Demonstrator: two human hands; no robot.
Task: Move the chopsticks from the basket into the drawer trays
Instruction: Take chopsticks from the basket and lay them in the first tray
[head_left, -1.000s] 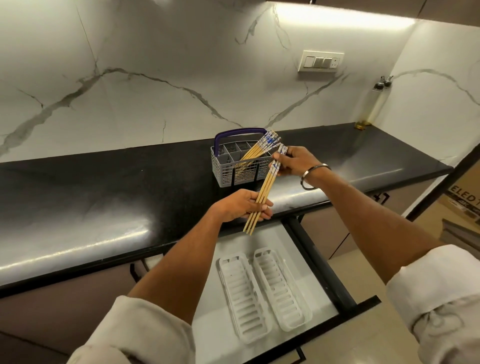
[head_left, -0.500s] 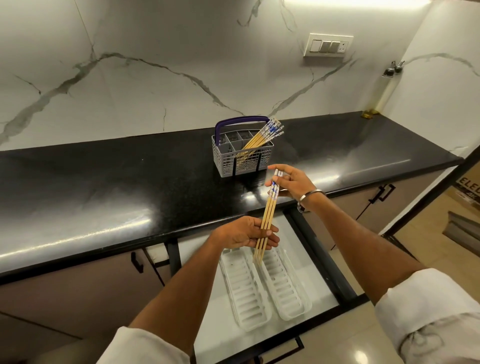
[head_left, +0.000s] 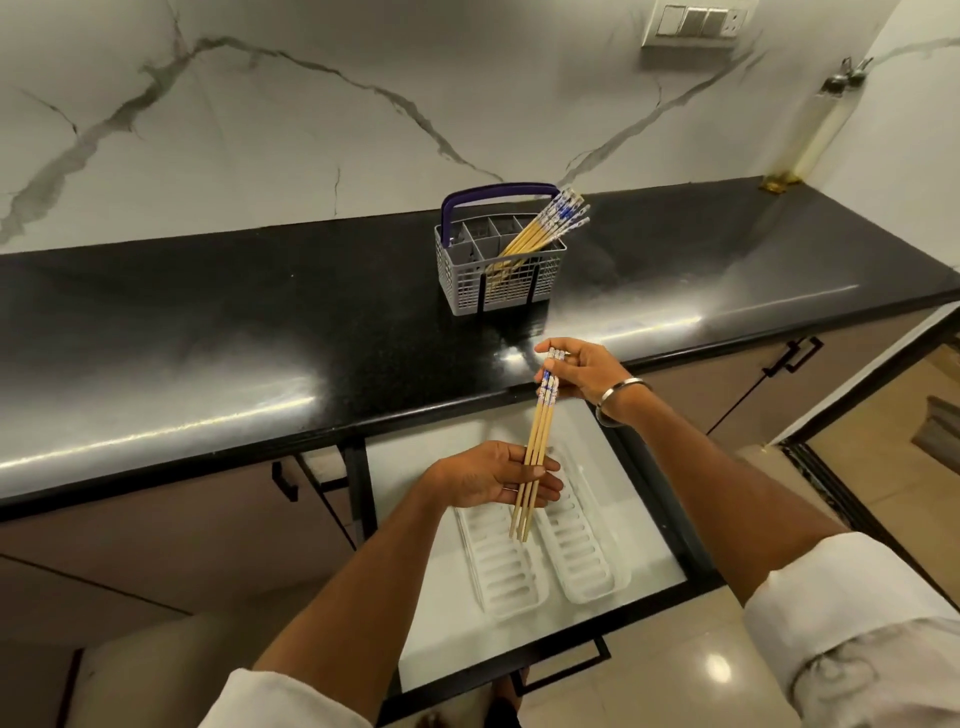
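Chopstick bundle (head_left: 537, 447): right hand (head_left: 587, 371) pinches patterned tops at counter edge (head_left: 467, 400); left hand (head_left: 491, 480), fingers curled, grips tips above drawer trays (head_left: 582, 556).

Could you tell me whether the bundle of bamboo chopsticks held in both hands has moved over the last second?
Yes. The bamboo chopstick bundle moved away from the grey cutlery basket, toward the white drawer trays.
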